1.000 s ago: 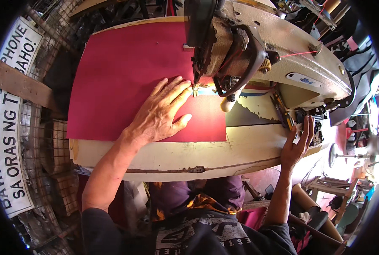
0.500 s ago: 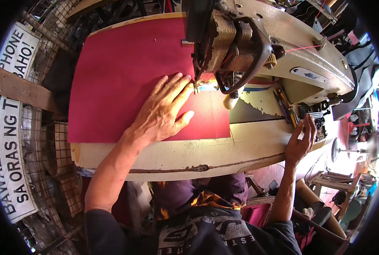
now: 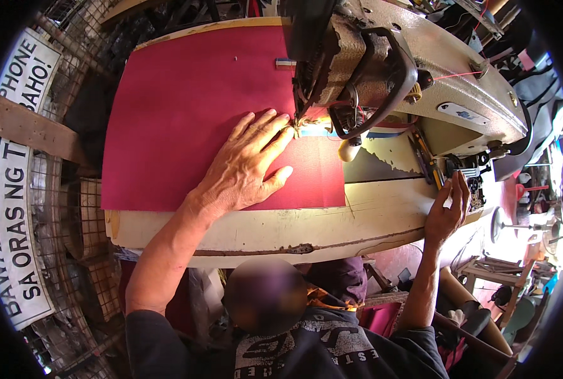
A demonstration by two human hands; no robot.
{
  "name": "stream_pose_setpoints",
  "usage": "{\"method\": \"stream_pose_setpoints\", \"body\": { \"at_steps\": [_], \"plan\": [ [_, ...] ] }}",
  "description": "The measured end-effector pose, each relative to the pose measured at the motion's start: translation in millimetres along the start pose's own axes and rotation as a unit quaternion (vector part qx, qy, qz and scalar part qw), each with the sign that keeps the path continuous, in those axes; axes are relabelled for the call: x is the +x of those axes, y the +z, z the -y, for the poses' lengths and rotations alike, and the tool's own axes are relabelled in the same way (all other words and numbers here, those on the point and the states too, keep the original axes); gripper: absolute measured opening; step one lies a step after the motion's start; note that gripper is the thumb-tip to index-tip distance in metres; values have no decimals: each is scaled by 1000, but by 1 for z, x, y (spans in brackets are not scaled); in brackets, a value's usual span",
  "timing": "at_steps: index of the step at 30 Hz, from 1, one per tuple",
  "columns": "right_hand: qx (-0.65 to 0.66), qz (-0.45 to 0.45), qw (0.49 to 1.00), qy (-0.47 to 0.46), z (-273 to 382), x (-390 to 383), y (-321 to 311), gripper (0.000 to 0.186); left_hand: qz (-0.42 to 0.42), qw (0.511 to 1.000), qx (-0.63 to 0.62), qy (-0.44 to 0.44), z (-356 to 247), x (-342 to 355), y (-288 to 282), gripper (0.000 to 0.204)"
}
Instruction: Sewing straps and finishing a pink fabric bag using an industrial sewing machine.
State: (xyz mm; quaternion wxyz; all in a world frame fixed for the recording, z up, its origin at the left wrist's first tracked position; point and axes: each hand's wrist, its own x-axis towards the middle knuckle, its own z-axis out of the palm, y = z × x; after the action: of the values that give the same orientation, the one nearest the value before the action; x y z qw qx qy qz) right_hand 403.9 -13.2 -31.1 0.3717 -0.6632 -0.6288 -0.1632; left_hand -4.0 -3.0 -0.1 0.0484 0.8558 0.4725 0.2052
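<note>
My left hand (image 3: 247, 167) lies flat on a large dark red sheet (image 3: 168, 132), fingers spread, fingertips beside the presser foot (image 3: 296, 128) of a sewing machine (image 3: 382, 57). The sheet looks like fabric or vinyl; its right part passes beneath the machine head. A small striped tag (image 3: 285, 62) shows at its upper right. Under the needle area runs a pale and blue strip (image 3: 316, 129), partly hidden by the machine. My right hand (image 3: 447, 208) is at the table's right end beside the metal winder parts (image 3: 474, 180), fingers stretched upward, with nothing visible in it.
Slim tools (image 3: 425, 155), one with a yellow handle, lie under the machine arm. A white bulb (image 3: 350, 150) lights the needle area. The worn table edge (image 3: 300, 249) runs in front of me. A wire grille (image 3: 48, 183) with a sign stands at the left.
The whole view has shifted slightly, so the machine and sheet appear a little farther right. Both hands keep nearly the same pose.
</note>
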Motion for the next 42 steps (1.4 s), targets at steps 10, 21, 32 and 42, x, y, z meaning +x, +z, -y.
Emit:
{"method": "stream_pose_setpoints", "body": {
  "at_steps": [10, 21, 32, 42],
  "plan": [
    [25, -87, 994, -67, -25, 32, -11, 49, -18, 1000, -7, -2, 2, 0, 3, 61],
    [-152, 17, 971, -182, -181, 347, -54, 43, -33, 999, 2, -22, 3, 4, 6, 75],
    [155, -112, 973, 127, -229, 211, 6, 47, 20, 1000, 15, -9, 4, 1, 3, 69],
    [190, -197, 945, 180, -152, 195, 8, 57, 1, 1000, 27, -13, 5, 0, 7, 67]
  ]
}}
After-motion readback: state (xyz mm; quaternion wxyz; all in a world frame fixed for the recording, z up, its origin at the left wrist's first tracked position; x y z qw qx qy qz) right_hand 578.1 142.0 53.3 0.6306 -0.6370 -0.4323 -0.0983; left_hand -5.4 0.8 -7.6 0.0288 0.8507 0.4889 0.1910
